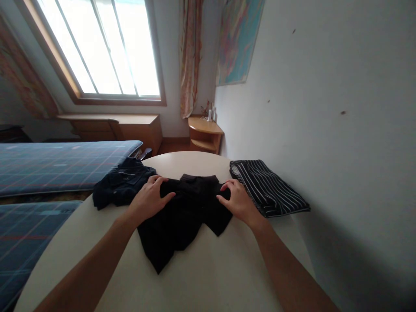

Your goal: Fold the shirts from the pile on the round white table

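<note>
A black shirt (185,212) with a collar lies partly bunched on the round table (201,277). At its left shoulder my left hand (152,195) is curved round the cloth, with fabric between thumb and fingers. My right hand (239,200) grips the opposite shoulder in the same way, its fingers curled. The palms' undersides are hidden. Beside my left hand a dark navy garment (120,184) sits in a loose heap. Just past my right hand lies a folded black cloth with white stripes (269,188).
Blue plaid mattresses (61,167) adjoin the table's left side. The white wall (341,173) runs close along the right. Beyond the table stand a wooden corner shelf (204,126) and a wooden desk (139,123) under the window (110,52).
</note>
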`<state>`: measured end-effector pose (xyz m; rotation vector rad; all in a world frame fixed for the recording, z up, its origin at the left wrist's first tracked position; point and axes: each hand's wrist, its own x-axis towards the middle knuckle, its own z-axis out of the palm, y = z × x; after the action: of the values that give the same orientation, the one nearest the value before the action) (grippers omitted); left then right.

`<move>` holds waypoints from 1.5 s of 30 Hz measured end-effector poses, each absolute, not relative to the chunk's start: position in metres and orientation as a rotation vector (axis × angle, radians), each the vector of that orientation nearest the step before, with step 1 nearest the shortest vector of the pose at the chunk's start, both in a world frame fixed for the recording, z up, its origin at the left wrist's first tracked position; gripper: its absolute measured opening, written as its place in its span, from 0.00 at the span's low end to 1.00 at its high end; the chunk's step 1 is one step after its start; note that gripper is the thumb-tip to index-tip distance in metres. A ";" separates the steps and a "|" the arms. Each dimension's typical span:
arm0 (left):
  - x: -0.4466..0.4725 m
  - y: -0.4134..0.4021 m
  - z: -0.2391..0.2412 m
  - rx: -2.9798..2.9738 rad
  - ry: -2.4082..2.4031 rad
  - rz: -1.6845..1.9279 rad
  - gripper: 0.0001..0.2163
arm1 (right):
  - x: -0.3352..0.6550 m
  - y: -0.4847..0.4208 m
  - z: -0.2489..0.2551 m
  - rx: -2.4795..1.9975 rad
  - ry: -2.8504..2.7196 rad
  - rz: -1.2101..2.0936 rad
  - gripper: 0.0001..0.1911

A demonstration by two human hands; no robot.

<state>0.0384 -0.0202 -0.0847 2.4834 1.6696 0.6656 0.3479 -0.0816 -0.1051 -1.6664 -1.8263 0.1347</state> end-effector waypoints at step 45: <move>0.053 -0.035 -0.075 2.488 1.677 0.533 0.09 | 0.362 -0.084 -0.091 -1.909 -1.625 -0.433 0.08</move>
<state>0.0533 -0.0350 -0.0752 2.4876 1.6765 0.5331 0.3619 -0.0839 -0.0905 -1.9088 -1.6251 -0.4328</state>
